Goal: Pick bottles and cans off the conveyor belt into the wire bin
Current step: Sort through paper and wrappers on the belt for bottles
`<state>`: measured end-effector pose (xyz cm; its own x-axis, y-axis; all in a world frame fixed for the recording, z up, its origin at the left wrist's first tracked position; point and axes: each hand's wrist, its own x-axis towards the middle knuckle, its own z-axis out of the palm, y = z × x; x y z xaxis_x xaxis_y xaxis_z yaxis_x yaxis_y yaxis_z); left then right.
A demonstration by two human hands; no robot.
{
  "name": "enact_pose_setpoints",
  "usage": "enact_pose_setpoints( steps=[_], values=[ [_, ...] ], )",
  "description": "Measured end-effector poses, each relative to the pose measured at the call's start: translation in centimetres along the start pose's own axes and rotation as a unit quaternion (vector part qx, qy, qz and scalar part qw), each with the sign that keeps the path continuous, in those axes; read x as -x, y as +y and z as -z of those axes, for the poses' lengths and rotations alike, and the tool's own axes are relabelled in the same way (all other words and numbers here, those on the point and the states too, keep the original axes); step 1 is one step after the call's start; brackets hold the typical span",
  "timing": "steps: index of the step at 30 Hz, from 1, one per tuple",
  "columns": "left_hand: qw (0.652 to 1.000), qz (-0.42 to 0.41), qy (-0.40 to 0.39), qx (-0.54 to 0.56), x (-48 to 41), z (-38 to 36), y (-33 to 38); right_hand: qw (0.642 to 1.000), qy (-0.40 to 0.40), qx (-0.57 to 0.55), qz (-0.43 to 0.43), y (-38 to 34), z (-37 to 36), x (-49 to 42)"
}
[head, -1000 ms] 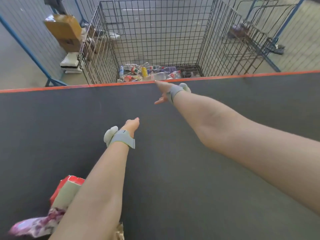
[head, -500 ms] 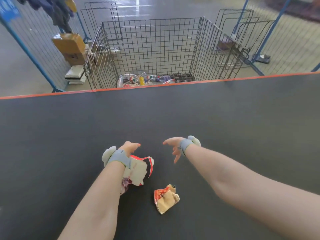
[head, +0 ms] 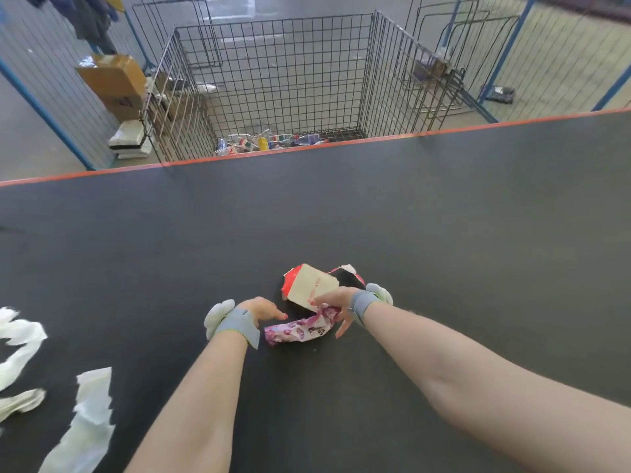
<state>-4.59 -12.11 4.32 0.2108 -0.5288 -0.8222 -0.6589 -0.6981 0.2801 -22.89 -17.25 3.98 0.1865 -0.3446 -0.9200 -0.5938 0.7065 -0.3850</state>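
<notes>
Conveyor belt [head: 444, 240]: dark grey, matt, filling the lower two-thirds of the head view, with an orange strip along its far edge.

Torn paper strips [head: 85, 414]: white, ragged, several pieces lying flat at the belt's near left corner.

Left hand [head: 263, 308]: bare, over the middle of the belt. A grey wrist band carries a white pod. The fingers are relaxed and point right, holding nothing, their tips just beside the pink wrapper.

Pink wrapper [head: 300, 330]: crumpled film, pink and white print, lying on the belt between the two hands. Its right end runs under the right hand.

Right hand [head: 333, 303]: bare, with the same grey band and white pod. The fingers are spread wide and laid over the wrapper's right end and the near edge of the carton, not curled round either.

Carton [head: 312, 284]: flattened, red outside with a cream inner face turned up, just beyond the wrapper and touching the right hand.

Wire bin [head: 386, 73]: a dark mesh cage with an open top, standing on the floor against the belt's far edge.

Bottles and cans [head: 269, 143]: a mixed heap on the bin floor, at the side nearest the belt. One yellow item shows among clear plastic ones.

Cardboard box [head: 112, 80]: brown, tilted, left of the bin.

White slabs [head: 131, 139]: stacked on the floor below the box.

Wire racks [head: 433, 63]: right of the bin, near blue-framed mesh fencing.
</notes>
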Motion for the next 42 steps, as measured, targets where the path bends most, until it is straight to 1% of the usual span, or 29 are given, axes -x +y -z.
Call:
enact_pose_setpoints(
  steps=[2, 3, 5, 7, 9, 11, 13, 16, 18, 20, 23, 25, 27, 29, 31, 32, 33, 34, 35, 36, 38, 40, 42],
  values=[
    [0.999, -0.007, -0.029, 0.024, -0.1, -1.5, 0.1, 0.995, 0.040, 0.071, 0.049, 0.5, 0.0, 0.2],
    [0.998, -0.007, -0.040, 0.056, -0.1, -2.0, 0.1, 0.994, 0.051, 0.079, 0.062, 0.8, 0.0, 0.0],
    [0.991, -0.008, -0.038, 0.127, -0.3, -2.7, 0.3, 0.996, 0.068, 0.021, 0.048, 1.4, 0.1, -0.5],
    [0.985, -0.024, -0.003, 0.170, -0.5, -2.8, 0.5, 0.992, 0.116, -0.022, 0.048, 1.8, 0.2, -0.8],
    [0.980, -0.045, 0.040, 0.192, -0.5, -2.4, 0.5, 0.985, 0.161, -0.005, 0.055, 1.7, 0.6, -0.6],
    [0.977, -0.056, 0.075, 0.193, -0.3, -1.7, -0.1, 0.974, 0.213, 0.033, 0.066, 1.7, 1.0, 0.0],
    [0.975, -0.058, 0.116, 0.181, -0.1, -0.9, -1.0, 0.962, 0.248, 0.092, 0.072, 1.4, 0.8, 0.3],
    [0.968, -0.063, 0.172, 0.172, 0.3, 0.2, -2.6, 0.951, 0.249, 0.168, 0.069, 0.9, -0.5, 0.2],
    [0.970, -0.060, 0.185, 0.147, 0.9, 0.8, -3.7, 0.945, 0.239, 0.213, 0.074, 0.6, -1.5, 0.0],
    [0.976, -0.044, 0.191, 0.098, 1.0, 1.2, -5.2, 0.939, 0.211, 0.253, 0.102, 0.6, -3.0, 0.1],
    [0.980, -0.002, 0.199, -0.008, 1.8, 1.4, -6.9, 0.926, 0.179, 0.308, 0.125, 1.2, -5.0, -0.1],
    [0.983, 0.014, 0.181, -0.021, 1.6, 1.2, -8.2, 0.924, 0.149, 0.327, 0.129, 1.8, -6.2, -0.5],
    [0.989, 0.022, 0.142, -0.039, 1.6, 0.7, -9.0, 0.928, 0.119, 0.327, 0.133, 2.3, -7.0, -0.7],
    [0.988, 0.032, 0.090, -0.122, 1.4, 0.1, -9.8, 0.920, 0.105, 0.351, 0.136, 2.8, -7.6, -1.3],
    [0.977, 0.028, 0.016, -0.212, 1.2, -1.2, -10.5, 0.901, 0.110, 0.400, 0.128, 3.6, -8.0, -2.2],
    [0.966, 0.019, -0.008, -0.258, 0.9, -2.2, -10.9, 0.887, 0.121, 0.427, 0.124, 4.1, -7.8, -2.6],
    [0.955, 0.004, -0.010, -0.296, 0.8, -3.1, -11.1, 0.871, 0.139, 0.455, 0.126, 4.4, -7.3, -2.8],
    [0.951, -0.013, -0.001, -0.310, 0.4, -3.8, -11.3, 0.855, 0.162, 0.475, 0.131, 4.8, -6.9, -3.2],
    [0.955, -0.028, 0.015, -0.296, 0.0, -4.2, -11.1, 0.844, 0.191, 0.481, 0.140, 4.9, -6.3, -3.5],
    [0.962, -0.038, 0.031, -0.270, -0.1, -4.3, -10.7, 0.843, 0.216, 0.471, 0.143, 4.8, -5.7, -3.6],
    [0.973, -0.057, 0.050, -0.219, -0.3, -3.7, -9.7, 0.860, 0.241, 0.430, 0.134, 4.2, -5.1, -3.5],
    [0.979, -0.081, 0.054, -0.180, -0.4, -2.6, -8.5, 0.875, 0.235, 0.404, 0.124, 3.1, -4.9, -3.1],
    [0.982, -0.098, 0.074, -0.141, -0.5, -1.8, -7.6, 0.881, 0.219, 0.397, 0.135, 2.2, -5.2, -3.1]
  ],
)
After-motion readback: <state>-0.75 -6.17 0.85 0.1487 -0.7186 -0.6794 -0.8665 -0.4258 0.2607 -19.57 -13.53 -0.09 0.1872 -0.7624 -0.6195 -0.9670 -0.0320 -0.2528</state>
